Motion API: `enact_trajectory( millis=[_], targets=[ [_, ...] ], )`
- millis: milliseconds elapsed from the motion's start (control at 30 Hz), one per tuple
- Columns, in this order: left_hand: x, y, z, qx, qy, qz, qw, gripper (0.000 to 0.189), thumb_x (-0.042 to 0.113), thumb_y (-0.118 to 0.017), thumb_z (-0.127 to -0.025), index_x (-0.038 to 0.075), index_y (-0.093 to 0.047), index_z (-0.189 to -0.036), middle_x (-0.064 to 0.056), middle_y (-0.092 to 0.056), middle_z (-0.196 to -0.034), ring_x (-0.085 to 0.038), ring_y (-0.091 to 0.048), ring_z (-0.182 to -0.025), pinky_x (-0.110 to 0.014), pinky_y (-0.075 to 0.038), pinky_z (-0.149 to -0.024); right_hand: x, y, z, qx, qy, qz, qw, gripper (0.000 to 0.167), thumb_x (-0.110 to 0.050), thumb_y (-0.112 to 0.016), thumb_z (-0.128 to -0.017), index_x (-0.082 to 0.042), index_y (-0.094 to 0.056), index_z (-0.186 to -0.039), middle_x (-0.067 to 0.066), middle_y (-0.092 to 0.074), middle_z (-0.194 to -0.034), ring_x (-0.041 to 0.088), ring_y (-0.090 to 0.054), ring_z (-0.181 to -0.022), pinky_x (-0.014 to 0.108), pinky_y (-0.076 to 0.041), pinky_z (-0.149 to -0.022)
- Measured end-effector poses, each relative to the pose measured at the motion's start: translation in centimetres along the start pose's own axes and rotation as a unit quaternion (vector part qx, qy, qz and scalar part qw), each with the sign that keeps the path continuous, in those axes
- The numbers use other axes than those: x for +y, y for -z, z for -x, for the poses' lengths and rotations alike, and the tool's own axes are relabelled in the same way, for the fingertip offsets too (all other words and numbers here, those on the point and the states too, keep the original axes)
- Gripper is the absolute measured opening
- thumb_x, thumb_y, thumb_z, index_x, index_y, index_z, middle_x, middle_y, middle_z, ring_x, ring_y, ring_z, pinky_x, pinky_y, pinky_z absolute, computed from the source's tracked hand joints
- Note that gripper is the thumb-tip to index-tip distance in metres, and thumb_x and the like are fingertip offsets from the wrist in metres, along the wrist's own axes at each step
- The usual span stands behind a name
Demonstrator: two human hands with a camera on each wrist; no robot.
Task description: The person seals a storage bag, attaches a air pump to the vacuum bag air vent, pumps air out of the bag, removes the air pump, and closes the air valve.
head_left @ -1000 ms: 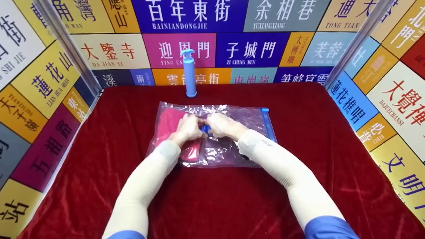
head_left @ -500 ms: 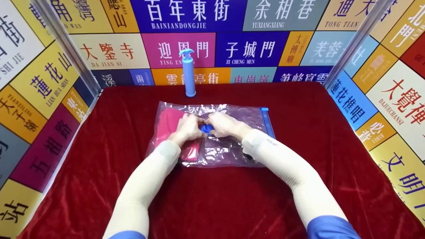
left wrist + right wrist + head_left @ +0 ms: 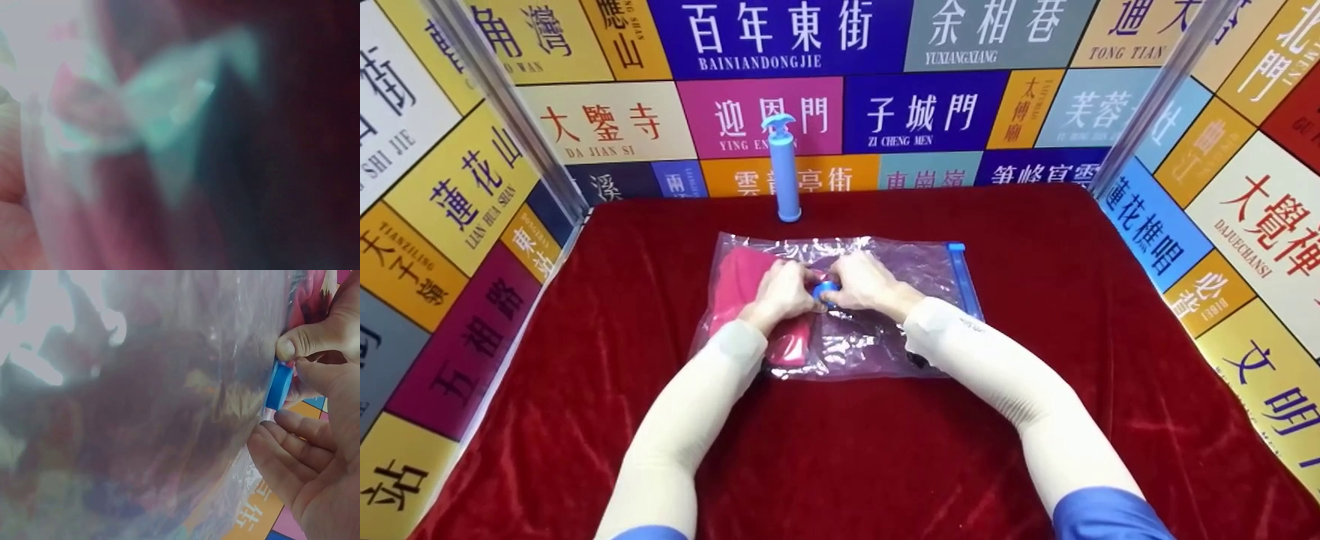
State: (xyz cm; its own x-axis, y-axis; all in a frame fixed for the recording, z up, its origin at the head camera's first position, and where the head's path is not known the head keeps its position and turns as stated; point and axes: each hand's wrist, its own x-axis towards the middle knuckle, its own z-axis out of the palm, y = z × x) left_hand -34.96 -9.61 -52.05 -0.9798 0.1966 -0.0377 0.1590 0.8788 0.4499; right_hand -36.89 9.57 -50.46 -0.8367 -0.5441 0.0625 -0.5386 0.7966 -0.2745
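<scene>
A clear plastic storage bag [image 3: 862, 349] with a folded pink cloth [image 3: 739, 281] inside lies across the table. My left hand [image 3: 786, 289] grips the round blue valve cap [image 3: 826, 292] from its left side. From the other side, my right hand [image 3: 866, 281] has its thumb and fingers round the same cap. In the right wrist view the cap [image 3: 279, 385] stands at the bag's edge line, with a thumb [image 3: 289, 347] at its upper end and curled fingers [image 3: 292, 444] below. The left wrist view is blurred, showing bag film and part of a hand [image 3: 14, 185].
A light blue hand pump [image 3: 786, 180] stands upright behind the bag. A blue zip slider [image 3: 956, 247] sits at the far end of the bag's blue seal strip [image 3: 969, 289] on the right. Red velvet cloth [image 3: 885, 450] covers the table; printed panels [image 3: 765, 112] wall the back and sides.
My right hand's fingers shift and turn around the blue cap, whose visible face changes. The left hand stays in place. Bag and pump lie as before; the head view tilts slightly.
</scene>
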Motion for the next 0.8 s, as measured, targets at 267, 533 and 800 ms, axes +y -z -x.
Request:
enact_trajectory(
  millis=[267, 533, 800],
  targets=[
    [0.0, 0.0, 0.1, -0.001, 0.003, 0.004, 1.0, 0.062, 0.036, -0.102, -0.078, 0.024, -0.082, -0.135, -0.003, -0.075, -0.151, -0.036, -0.063, -0.138, -0.052, -0.052, -0.123, -0.1, -0.5, -0.1, 0.004, 0.009, 0.021, 0.9997, 0.028, -0.034, -0.085, -0.097, -0.01, -0.081, -0.083, 0.003, -0.069, -0.07, 0.021, -0.057, -0.067, 0.048, -0.061, -0.072],
    [0.3, 0.1, 0.2, -0.003, 0.016, 0.008, 0.9998, 0.061, 0.036, -0.102, -0.08, 0.023, -0.082, -0.135, -0.006, -0.074, -0.153, -0.036, -0.063, -0.14, -0.054, -0.051, -0.124, -0.7, 0.2, -0.3, -0.059, 0.011, 0.017, 0.9981, 0.016, -0.024, -0.084, -0.101, -0.011, -0.088, -0.095, 0.009, -0.082, -0.087, 0.021, -0.063, -0.076, 0.043, -0.064, -0.081],
    [0.4, 0.2, 0.3, -0.001, 0.025, 0.021, 0.9995, 0.059, 0.033, -0.102, -0.079, 0.021, -0.083, -0.133, -0.005, -0.067, -0.162, -0.039, -0.059, -0.148, -0.055, -0.048, -0.129, -0.8, 0.8, -0.4, -0.088, 0.045, 0.04, 0.9942, 0.008, -0.01, -0.081, -0.097, -0.011, -0.087, -0.103, 0.017, -0.077, -0.107, 0.034, -0.07, -0.1, 0.051, -0.063, -0.098]
  ],
)
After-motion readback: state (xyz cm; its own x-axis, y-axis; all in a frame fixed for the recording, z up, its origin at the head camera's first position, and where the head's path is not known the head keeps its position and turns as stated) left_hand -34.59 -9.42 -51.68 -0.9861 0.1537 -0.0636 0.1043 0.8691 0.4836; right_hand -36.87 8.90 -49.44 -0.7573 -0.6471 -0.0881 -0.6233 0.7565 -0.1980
